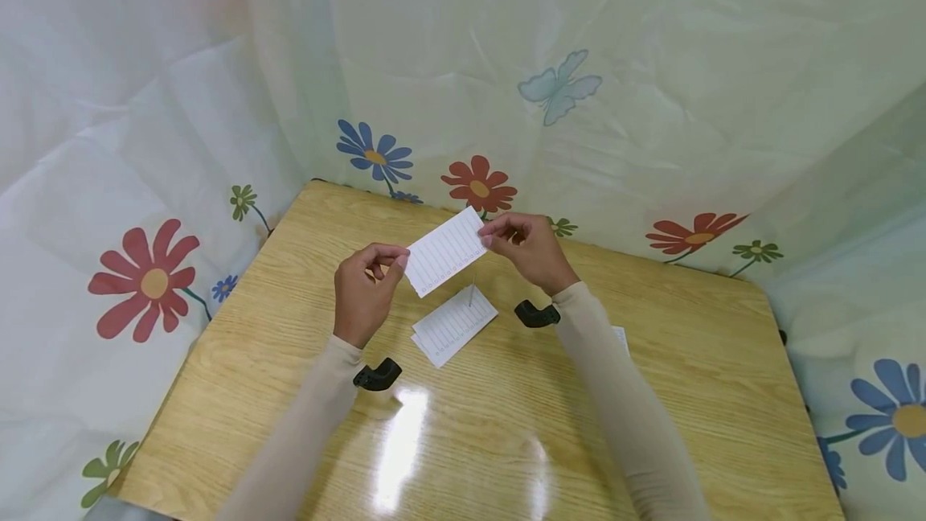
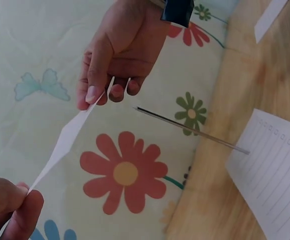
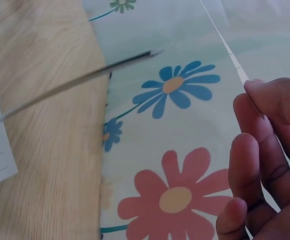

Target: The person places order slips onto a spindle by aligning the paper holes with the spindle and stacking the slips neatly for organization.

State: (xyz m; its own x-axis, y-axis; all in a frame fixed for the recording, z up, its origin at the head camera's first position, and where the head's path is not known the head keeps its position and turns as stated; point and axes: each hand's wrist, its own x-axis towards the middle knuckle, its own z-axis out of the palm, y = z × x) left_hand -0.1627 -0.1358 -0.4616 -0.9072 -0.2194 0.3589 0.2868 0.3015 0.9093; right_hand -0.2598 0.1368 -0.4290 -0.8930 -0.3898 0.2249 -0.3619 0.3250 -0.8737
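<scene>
A white lined sheet of paper (image 1: 443,254) with a row of small checkboxes along one edge is held tilted above the table. My left hand (image 1: 365,292) pinches its left end between thumb and fingers. The right hand (image 1: 531,252) pinches the opposite end. Below it, a thin upright metal spike (image 2: 189,129) stands through similar lined sheets (image 1: 456,328), which lie slightly fanned. The spike's tip is free of the held sheet in the left wrist view. Whatever base the spike has is hidden under the sheets.
Another piece of white paper (image 1: 620,338) lies on the wooden table (image 1: 694,392), mostly hidden by the right sleeve. A flower-printed cloth (image 1: 651,103) hangs close behind the table's back edge. Black wrist mounts (image 1: 379,375) sit by both cuffs.
</scene>
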